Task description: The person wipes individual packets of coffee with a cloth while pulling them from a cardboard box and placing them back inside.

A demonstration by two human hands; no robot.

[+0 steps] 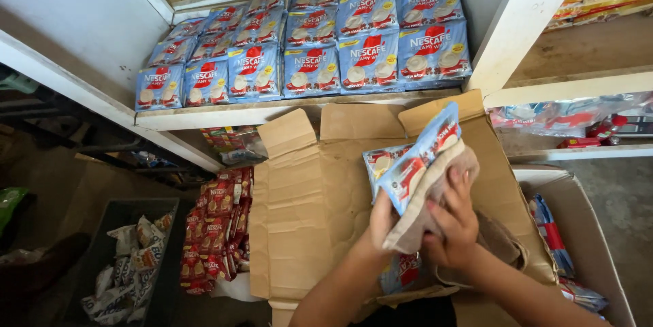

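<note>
My left hand [379, 221] grips the lower end of a blue sachet pack [415, 160], held upright over an opened cardboard box [306, 198]. My right hand [452, 221] presses a beige cloth [435, 191] against the front of that pack. More blue packs lie in the box below my wrists, mostly hidden. Rows of the same blue sachet packs [313, 41] fill the white shelf [224, 115] just beyond the box.
Red sachet strips [218, 232] hang on the lower left beside the box. A dark bin [129, 259] of mixed sachets sits at bottom left. A second cardboard box [585, 232] with packets stands at right. White shelf uprights [524, 21] frame the shelves.
</note>
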